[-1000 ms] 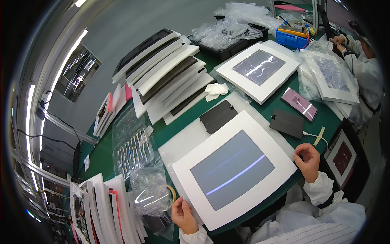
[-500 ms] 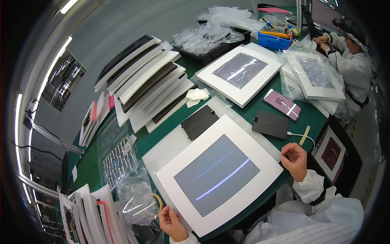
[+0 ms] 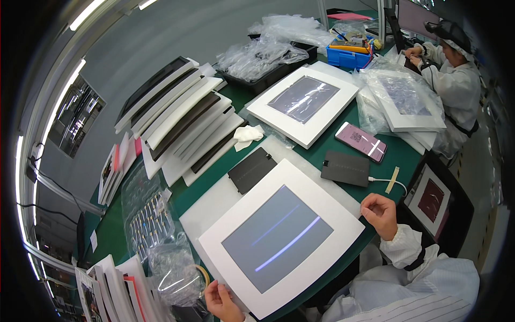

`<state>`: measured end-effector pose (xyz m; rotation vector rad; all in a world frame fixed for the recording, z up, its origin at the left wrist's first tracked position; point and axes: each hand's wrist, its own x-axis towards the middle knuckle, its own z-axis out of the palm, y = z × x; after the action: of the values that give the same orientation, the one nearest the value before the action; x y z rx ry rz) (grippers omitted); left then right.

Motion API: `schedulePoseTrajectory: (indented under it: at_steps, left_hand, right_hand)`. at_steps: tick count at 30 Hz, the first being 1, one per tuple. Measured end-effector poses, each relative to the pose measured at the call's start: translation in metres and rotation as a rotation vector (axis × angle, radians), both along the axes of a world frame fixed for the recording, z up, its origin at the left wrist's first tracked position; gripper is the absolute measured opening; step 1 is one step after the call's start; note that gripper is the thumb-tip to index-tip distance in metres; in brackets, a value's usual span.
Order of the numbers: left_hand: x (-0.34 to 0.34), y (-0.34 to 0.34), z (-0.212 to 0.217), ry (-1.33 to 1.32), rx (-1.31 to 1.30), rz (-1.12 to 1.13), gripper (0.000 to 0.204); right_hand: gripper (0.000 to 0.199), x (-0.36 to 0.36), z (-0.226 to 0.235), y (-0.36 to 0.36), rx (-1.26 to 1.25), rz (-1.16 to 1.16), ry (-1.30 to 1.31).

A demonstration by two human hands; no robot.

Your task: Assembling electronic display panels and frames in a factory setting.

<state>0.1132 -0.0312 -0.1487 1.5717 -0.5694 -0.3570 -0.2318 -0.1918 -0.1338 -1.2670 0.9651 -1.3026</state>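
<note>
A white picture frame [image 3: 335,199] with a grey, glossy panel [image 3: 276,239] lies tilted in front of me, on a pale foam sheet [image 3: 201,214]. My left hand [image 3: 222,304] is at its lower left corner, the fingers curled in toward the thumb. Beside the right corner, my right hand [image 3: 380,216] is closed in a pinch. Whatever either hand pinches is too small or hidden to make out. Beyond the frame lie two flat black boxes, one at the left [image 3: 252,170] and one at the right [image 3: 346,167] with a white cable [image 3: 383,180].
Stacked frames and panels [image 3: 188,115] stand at the left, behind a clear tray of small parts [image 3: 150,222]. Another white frame [image 3: 268,102], a phone [image 3: 360,141] and a bagged frame [image 3: 407,123] lie farther back. A co-worker [image 3: 453,80] sits at the far right.
The whole view has shifted slightly, so the scene sits a little farther left. Both hands keep nearly the same places and poses beside the white frame.
</note>
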Motion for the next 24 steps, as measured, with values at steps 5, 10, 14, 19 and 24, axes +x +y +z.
schedulePoseTrajectory:
  at_steps: [5, 10, 14, 19, 24]
  left_hand:
    - [-0.004, -0.004, 0.000, 0.021, -0.059, 0.069, 0.009]
    - [0.007, 0.008, -0.014, -0.037, 0.002, -0.044, 0.019]
    - [0.008, 0.009, -0.013, 0.000, 0.005, -0.034, 0.018]
    - [0.007, 0.008, -0.013, -0.003, -0.022, -0.046, 0.017]
    - [0.010, 0.009, -0.018, -0.005, -0.016, -0.029, 0.015]
  right_hand:
    - [0.009, 0.000, -0.003, -0.001, -0.025, 0.002, 0.000]
    - [0.020, 0.002, -0.002, -0.004, -0.046, -0.034, -0.050]
    - [0.020, 0.003, -0.002, -0.002, -0.004, -0.043, -0.055]
    - [0.020, 0.003, -0.002, -0.001, 0.019, -0.053, -0.048]
    - [0.020, 0.004, 0.000, 0.000, 0.014, -0.047, -0.022]
